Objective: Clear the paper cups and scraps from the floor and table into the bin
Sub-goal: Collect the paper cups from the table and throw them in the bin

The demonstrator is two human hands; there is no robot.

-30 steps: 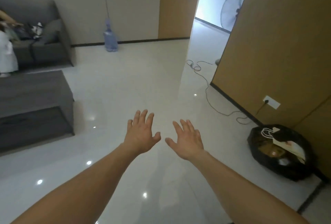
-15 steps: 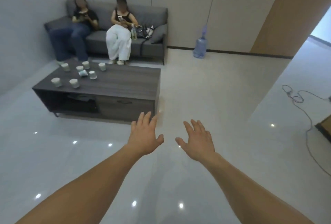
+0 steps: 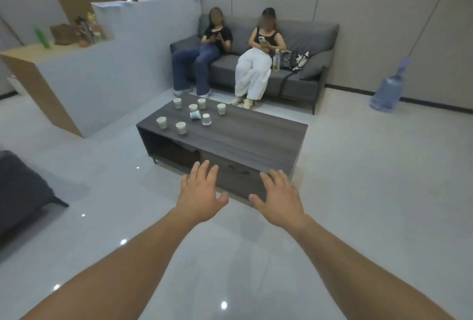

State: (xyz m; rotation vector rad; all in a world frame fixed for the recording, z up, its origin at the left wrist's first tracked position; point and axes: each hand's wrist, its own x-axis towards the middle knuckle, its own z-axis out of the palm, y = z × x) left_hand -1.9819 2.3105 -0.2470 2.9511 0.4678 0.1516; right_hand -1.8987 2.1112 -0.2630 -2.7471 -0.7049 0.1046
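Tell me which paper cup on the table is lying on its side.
The cup in the middle of the cluster on the coffee table. It lies tipped over on its side, while the other seven around it stand on end.

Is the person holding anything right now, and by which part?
Nothing is held. The left hand and right hand are both open and empty; the white paper cups sit on the dark wooden coffee table.

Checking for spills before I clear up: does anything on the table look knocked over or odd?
Yes. One cup lies on its side among the standing cups at the table's left end. No spill shows.
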